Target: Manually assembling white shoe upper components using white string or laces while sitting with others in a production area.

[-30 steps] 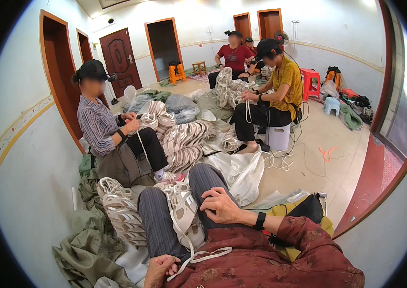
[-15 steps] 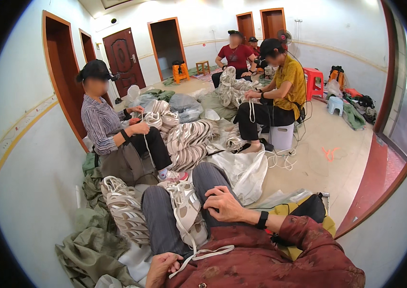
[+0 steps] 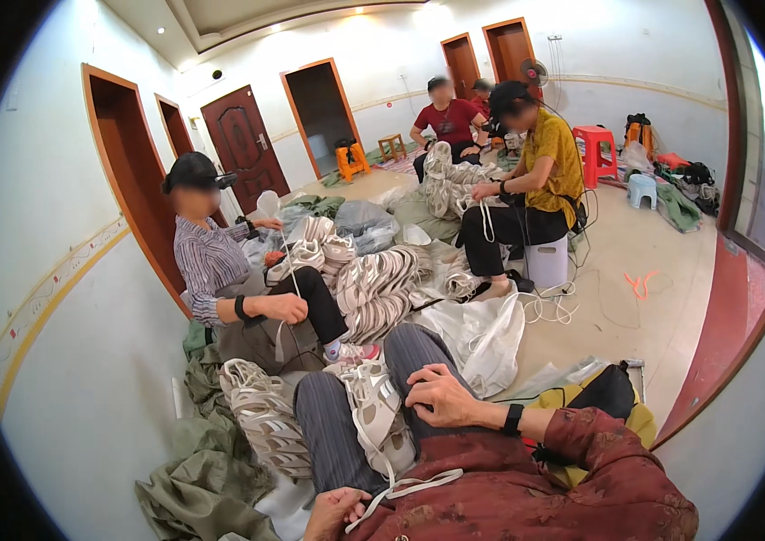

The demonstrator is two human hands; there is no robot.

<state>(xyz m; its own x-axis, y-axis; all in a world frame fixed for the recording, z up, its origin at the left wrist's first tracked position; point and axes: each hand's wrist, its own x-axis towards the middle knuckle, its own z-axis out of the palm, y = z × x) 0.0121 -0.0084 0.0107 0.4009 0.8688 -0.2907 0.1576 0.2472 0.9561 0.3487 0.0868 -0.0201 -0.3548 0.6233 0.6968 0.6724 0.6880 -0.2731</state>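
Here the beige-and-white shoe [image 3: 375, 397] is sitting between the thighs, wedged against the striped grey trousers [image 3: 337, 424], and its pale lace [image 3: 432, 482] is trailing loose over the lap in a bend. The right hand [image 3: 441, 398] is resting on the right thigh, fingers loosely bent and a little apart, gripping nothing that shows. Down low, the left hand [image 3: 336, 510] is curling its fingers right beside the lace's end; whether they are pinching it, I cannot tell. By the look of it, the lacing step is pausing, with a long tail hanging free. Any next move on that lace would be calling for a sure pinch from the left, and for the right to be coming off the thigh to steady the shoe. Beside the left leg, a stack of similar shoes [image 3: 261, 419] is leaning close.
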